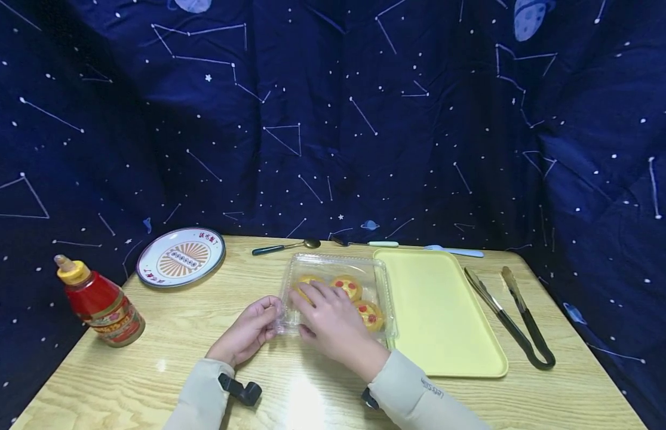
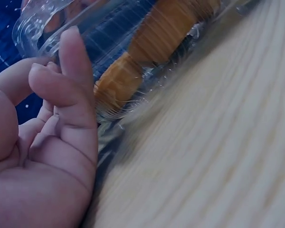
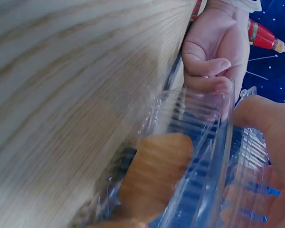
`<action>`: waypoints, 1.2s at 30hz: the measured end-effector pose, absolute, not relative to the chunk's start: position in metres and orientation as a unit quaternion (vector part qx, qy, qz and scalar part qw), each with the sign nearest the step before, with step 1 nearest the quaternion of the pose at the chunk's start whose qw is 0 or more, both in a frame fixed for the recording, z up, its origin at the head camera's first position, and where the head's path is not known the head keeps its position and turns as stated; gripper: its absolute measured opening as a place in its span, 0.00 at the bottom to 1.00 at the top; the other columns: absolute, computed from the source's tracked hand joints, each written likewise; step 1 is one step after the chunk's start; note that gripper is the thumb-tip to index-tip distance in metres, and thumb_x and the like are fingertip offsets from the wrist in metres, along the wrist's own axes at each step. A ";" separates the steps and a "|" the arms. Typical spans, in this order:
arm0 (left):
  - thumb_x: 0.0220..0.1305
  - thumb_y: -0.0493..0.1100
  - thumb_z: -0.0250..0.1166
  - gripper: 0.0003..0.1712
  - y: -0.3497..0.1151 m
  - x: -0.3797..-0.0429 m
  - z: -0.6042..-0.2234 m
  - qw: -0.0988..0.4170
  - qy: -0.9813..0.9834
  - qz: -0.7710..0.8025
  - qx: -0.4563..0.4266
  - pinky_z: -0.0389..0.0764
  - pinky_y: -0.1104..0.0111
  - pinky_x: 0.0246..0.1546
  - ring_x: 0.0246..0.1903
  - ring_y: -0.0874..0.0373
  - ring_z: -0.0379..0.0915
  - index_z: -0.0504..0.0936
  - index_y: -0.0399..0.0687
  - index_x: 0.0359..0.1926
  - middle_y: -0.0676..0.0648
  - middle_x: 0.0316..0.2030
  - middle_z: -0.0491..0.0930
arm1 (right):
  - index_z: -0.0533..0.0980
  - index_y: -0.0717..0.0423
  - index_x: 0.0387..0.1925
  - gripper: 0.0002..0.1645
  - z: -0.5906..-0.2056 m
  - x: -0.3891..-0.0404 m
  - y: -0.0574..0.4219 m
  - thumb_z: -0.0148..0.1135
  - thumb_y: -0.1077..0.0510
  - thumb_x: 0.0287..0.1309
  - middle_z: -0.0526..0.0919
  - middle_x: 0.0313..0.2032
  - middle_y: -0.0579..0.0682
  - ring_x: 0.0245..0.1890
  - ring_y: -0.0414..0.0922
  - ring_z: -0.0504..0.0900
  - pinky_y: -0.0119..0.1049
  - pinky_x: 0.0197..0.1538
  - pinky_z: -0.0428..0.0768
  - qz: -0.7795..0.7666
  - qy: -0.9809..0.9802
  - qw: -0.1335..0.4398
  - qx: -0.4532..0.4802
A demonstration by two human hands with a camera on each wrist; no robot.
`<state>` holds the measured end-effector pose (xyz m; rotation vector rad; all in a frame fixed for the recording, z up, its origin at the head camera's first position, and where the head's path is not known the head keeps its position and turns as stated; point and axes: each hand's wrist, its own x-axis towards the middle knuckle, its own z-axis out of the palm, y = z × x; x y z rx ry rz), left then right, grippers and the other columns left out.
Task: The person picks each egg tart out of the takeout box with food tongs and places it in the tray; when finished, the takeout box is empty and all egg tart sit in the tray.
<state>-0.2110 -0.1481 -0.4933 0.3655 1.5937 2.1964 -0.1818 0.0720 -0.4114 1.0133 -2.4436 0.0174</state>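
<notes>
A clear plastic clamshell box [image 1: 311,258] holds several small round pastries [image 1: 368,315] with yellow tops and red pieces. At its near left corner is my left hand [image 1: 253,327], gripping the edge between thumb and curled fingers. The left wrist view shows those fingertips [image 2: 72,50] against the ribbed plastic wall. Over the lid lies my right hand [image 1: 333,321], its fingers spread and fairly straight, covering part of one pastry. In the right wrist view, the thumb of this hand [image 3: 256,114] is at the lid's rim, and other fingers show through the plastic.
Right of the box lies a yellow tray [image 1: 445,316], with black-handled tongs [image 1: 510,316] beyond it. A spoon [image 1: 284,246], a green-handled utensil [image 1: 381,243] and a blue fork [image 1: 453,250] line the back edge. A patterned plate [image 1: 150,263] and a red sauce bottle [image 1: 104,307] stand left.
</notes>
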 end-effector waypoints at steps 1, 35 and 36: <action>0.76 0.38 0.52 0.03 -0.148 -0.211 -0.494 0.206 0.564 0.789 0.132 0.71 0.78 0.25 0.25 0.66 0.68 0.69 0.43 0.45 0.54 0.30 0.71 | 0.72 0.48 0.64 0.40 -0.411 -0.181 0.075 0.72 0.44 0.50 0.76 0.61 0.51 0.60 0.54 0.74 0.51 0.58 0.75 0.003 -0.898 0.244 0.367; 0.63 0.29 0.63 0.16 -0.145 -0.211 -0.495 0.219 0.533 0.807 0.133 0.78 0.73 0.36 0.32 0.62 0.74 0.67 0.39 0.48 0.51 0.36 0.74 | 0.72 0.52 0.64 0.37 -0.417 -0.175 0.111 0.65 0.43 0.54 0.75 0.61 0.56 0.61 0.58 0.73 0.56 0.56 0.73 0.012 -0.928 0.239 0.285; 0.63 0.29 0.63 0.17 -0.145 -0.212 -0.495 0.218 0.533 0.807 0.134 0.78 0.73 0.36 0.32 0.62 0.74 0.66 0.38 0.48 0.51 0.36 0.74 | 0.72 0.52 0.64 0.37 -0.417 -0.175 0.114 0.65 0.43 0.54 0.75 0.62 0.55 0.61 0.58 0.73 0.57 0.56 0.73 0.014 -0.929 0.239 0.283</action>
